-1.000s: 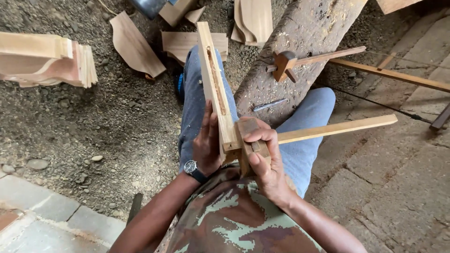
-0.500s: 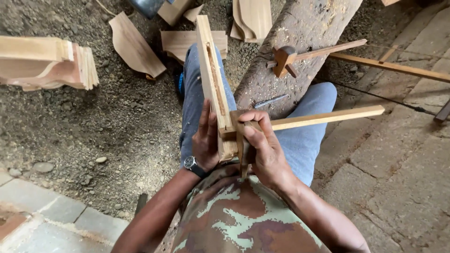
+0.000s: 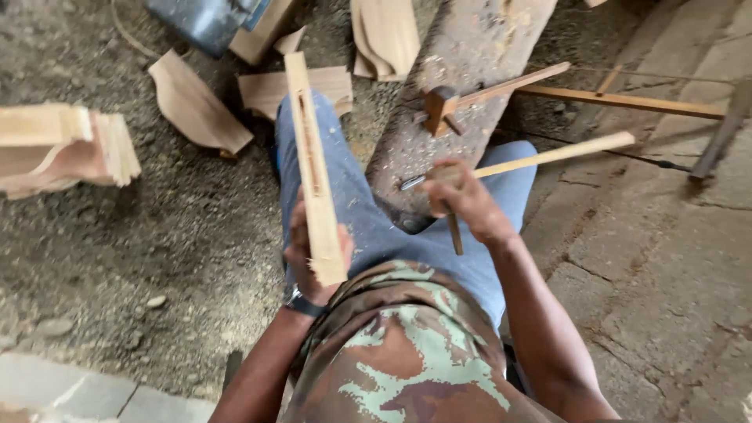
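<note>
Gripping slotted wood strip [image 3: 313,168] in left hand [image 3: 313,258].

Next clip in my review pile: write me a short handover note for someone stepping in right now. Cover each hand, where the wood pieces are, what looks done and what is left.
Left hand: grip closed on the slotted wooden bar, which lies along the left thigh, pointing away.
Right hand: grip closed around a tool with a long pale wooden handle and a dark metal tip pointing down, held off the bar.
Nearby: a wooden mallet rests on the plank ahead; cut wood shapes lie on the ground.
Done: a long slot is cut in the bar.
Left: the tool is apart from the bar; whether the slot is finished cannot be told.
</note>
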